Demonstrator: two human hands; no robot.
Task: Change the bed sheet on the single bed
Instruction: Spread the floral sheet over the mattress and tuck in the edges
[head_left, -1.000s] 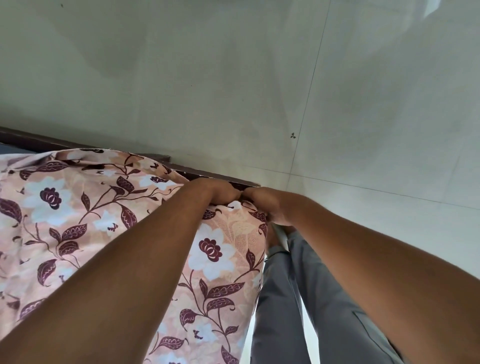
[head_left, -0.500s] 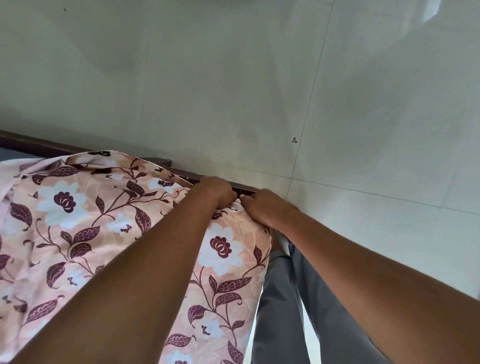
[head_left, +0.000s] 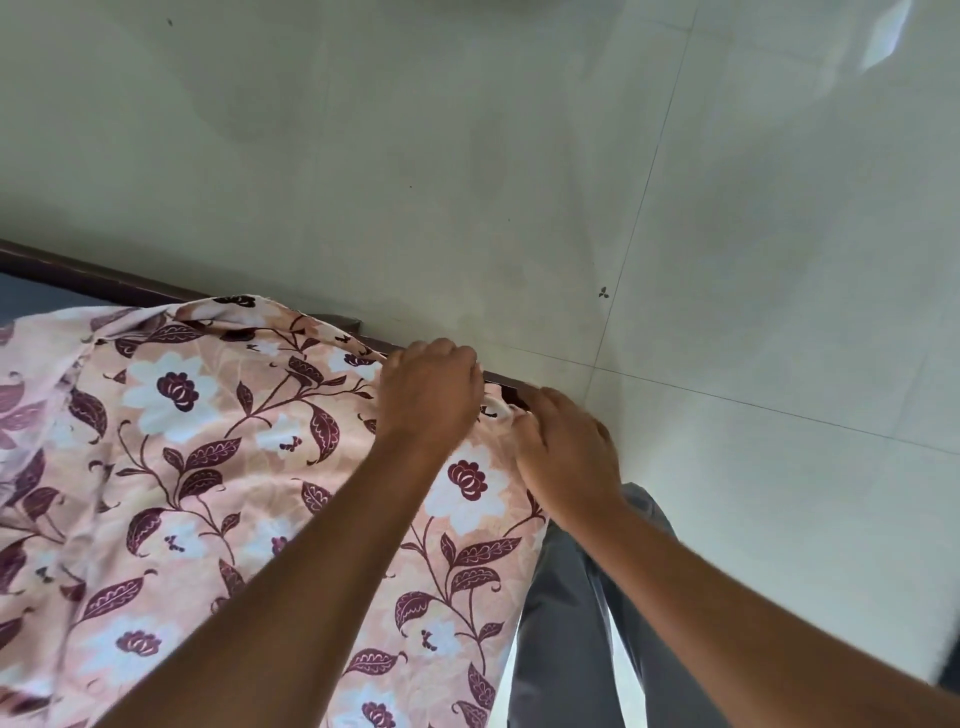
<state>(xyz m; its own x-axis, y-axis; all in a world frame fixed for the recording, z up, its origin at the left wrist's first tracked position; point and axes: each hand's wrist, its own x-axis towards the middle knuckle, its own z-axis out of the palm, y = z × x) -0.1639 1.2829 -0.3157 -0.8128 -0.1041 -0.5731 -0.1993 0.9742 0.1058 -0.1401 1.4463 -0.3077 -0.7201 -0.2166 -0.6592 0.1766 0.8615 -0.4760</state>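
- Both hands worked at one corner of the bed; the left hand (head_left: 428, 387) and right hand (head_left: 566, 452) sat close together, nearly touching.
- Left fingers were curled over and clenched on the floral bed sheet (head_left: 218, 467) at its far edge, knuckles up.
- Right fingers (head_left: 524, 434) pinched a small bunched fold of the same sheet just beside the left fingers; the fingertips were partly hidden, so the exact hold was probably a pinch, not a full fist.
- The sheet spread back from the fingers toward the person and out past the left fingers, loose and wrinkled, not pulled flat.
- The dark bed frame (head_left: 104, 283) ran just beyond the fingers; a strip of blue mattress (head_left: 31, 301) showed uncovered, well away from the left fingers.
- Tiled floor (head_left: 727, 260) lay beyond the fingers; grey trousers (head_left: 566, 623) stood below the right hand.
- Step in hand, by my judgement: fitting or tucking this corner of the sheet over the mattress corner.
- Next move would call for drawing the corner snug and down over the edge, then pulling the slack out toward the uncovered far end.
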